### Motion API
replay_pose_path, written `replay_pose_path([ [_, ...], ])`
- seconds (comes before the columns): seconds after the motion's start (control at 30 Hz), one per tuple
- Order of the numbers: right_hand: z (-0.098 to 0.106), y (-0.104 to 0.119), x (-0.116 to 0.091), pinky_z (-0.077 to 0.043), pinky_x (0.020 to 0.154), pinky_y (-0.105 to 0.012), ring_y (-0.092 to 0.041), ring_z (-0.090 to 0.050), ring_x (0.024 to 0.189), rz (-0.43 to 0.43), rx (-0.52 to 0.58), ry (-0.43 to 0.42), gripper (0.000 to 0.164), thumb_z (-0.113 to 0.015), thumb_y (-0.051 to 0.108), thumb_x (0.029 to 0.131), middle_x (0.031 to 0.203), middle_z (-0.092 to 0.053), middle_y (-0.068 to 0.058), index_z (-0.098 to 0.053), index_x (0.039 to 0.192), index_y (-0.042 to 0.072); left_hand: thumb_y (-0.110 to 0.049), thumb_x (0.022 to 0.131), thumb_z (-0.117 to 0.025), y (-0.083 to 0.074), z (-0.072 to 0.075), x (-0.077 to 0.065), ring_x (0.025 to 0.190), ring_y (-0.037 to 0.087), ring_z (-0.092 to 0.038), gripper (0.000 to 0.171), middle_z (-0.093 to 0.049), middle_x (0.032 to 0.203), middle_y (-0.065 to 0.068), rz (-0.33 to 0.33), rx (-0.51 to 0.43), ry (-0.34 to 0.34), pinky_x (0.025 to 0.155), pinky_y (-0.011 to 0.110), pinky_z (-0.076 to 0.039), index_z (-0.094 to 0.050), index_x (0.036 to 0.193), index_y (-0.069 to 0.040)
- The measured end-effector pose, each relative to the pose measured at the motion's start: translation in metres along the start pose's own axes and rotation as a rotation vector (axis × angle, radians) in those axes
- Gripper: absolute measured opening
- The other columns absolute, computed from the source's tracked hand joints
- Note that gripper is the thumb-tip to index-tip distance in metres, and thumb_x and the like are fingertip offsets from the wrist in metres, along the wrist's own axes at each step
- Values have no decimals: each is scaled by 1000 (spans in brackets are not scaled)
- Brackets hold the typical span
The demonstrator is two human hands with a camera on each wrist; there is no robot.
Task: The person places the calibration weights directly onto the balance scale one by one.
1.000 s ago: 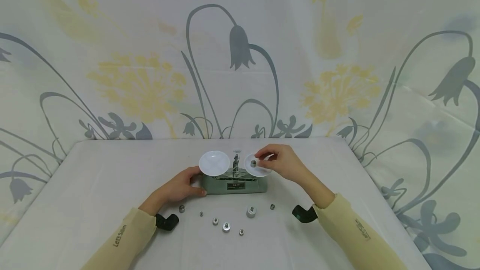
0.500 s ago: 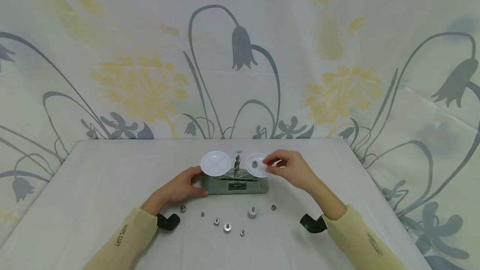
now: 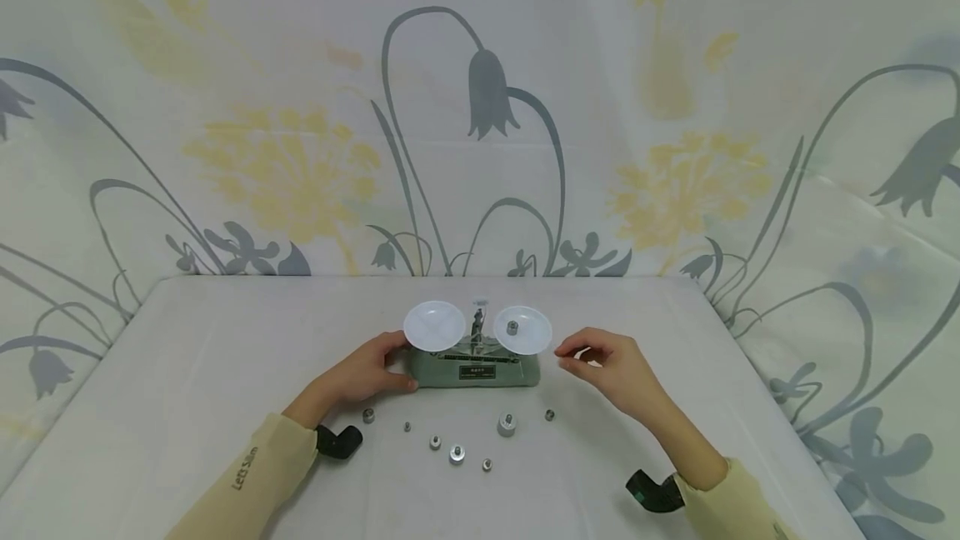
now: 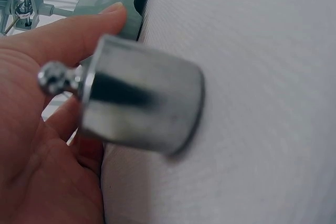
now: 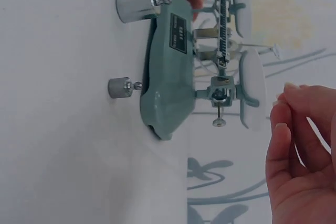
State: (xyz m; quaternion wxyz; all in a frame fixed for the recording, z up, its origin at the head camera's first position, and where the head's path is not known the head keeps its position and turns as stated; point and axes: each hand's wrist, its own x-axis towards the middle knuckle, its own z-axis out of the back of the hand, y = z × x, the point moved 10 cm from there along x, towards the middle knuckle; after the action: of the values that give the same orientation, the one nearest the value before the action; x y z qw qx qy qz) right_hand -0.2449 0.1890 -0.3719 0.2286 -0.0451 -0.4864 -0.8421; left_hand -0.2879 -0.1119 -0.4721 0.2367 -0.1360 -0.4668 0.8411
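Loose metal weights (image 3: 457, 455) dot the white tabletop (image 3: 225, 340), nearer than either grip. Left hand (image 3: 366, 371) clasps the green balance (image 3: 438, 370) by its end, fingertips partly hidden; right hand (image 3: 611, 369) hovers, loosely curled, empty, just beside a pan (image 3: 537, 332) bearing one weight (image 3: 512, 327). Flowered cloth (image 3: 450, 190) beyond; nameplate (image 3: 477, 372) lettering's illegible.

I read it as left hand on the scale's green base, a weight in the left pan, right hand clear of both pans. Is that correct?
Not quite: the head view shows the weight in the right pan, not the left pan. The rest stands: left hand on the scale's green base, right hand clear of both pans.
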Motion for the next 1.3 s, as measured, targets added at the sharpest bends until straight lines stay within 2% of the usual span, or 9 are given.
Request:
replay_pose_path([
  [0.1, -2, -4, -8, -55, 73, -25, -15, -63, 82, -9, 5, 5, 12, -77, 5, 86, 94, -71, -2, -74, 96, 13, -18, 81, -83, 0, 0, 0, 133, 36, -42, 61, -53, 139, 12, 1, 1, 0, 110, 56, -34, -57, 135, -9],
  [0.27, -9, -6, -18, -55, 71, -25, -14, -63, 82, -5, 5, 21, 12, -76, 1, 86, 94, -71, -8, -74, 96, 7, -18, 81, -83, 0, 0, 1, 134, 36, -42, 61, -52, 140, 12, -6, 1, 2, 110, 57, -34, -57, 135, -9],
  [0.47, -21, -23, -25, -55, 70, -25, -11, -63, 82, -22, -1, 58, 14, -76, -1, 85, 95, -72, -7, -74, 98, 3, -18, 81, -83, -2, -1, 0, 134, 37, -41, 60, -53, 139, 12, -8, -5, 13, 111, 57, -32, -57, 135, -9],
  [0.5, -23, -31, -26, -55, 70, -25, -11, -63, 83, -36, 5, 72, 14, -76, 2, 86, 96, -72, -6, -74, 99, 4, -18, 81, -83, -3, -1, 0, 134, 37, -41, 60, -52, 139, 12, -8, -5, 15, 111, 57, -33, -57, 135, -9],
  [0.67, -34, -44, -29, -55, 73, -26, -11, -64, 87, -109, 8, 152, 15, -74, 4, 88, 99, -71, -7, -74, 103, 5, -17, 81, -83, -4, -1, 0, 135, 37, -40, 62, -51, 140, 13, -4, -17, 16, 111, 56, -32, -56, 136, -8],
  [0.8, -41, -53, -31, -54, 74, -26, -11, -63, 87, -137, -20, 185, 16, -74, 4, 87, 99, -71, -4, -74, 103, 7, -17, 81, -83, -5, -1, -1, 135, 37, -41, 62, -52, 140, 13, -9, -18, 15, 111, 56, -32, -56, 136, -8],
  [1.03, -53, -62, -35, -52, 77, -27, -11, -62, 90, -153, -39, 244, 16, -77, 12, 86, 100, -71, 3, -75, 102, 13, -17, 80, -83, -5, -2, 1, 135, 37, -40, 62, -52, 140, 13, -18, -23, 20, 112, 56, -31, -56, 136, -8],
  [1.3, -57, -59, -36, -50, 76, -26, -9, -62, 89, -148, -67, 259, 16, -78, 14, 85, 99, -71, 7, -75, 101, 16, -17, 81, -83, -1, -1, 1, 136, 37, -40, 62, -52, 141, 13, -15, -10, 19, 112, 57, -31, -56, 136, -9],
])
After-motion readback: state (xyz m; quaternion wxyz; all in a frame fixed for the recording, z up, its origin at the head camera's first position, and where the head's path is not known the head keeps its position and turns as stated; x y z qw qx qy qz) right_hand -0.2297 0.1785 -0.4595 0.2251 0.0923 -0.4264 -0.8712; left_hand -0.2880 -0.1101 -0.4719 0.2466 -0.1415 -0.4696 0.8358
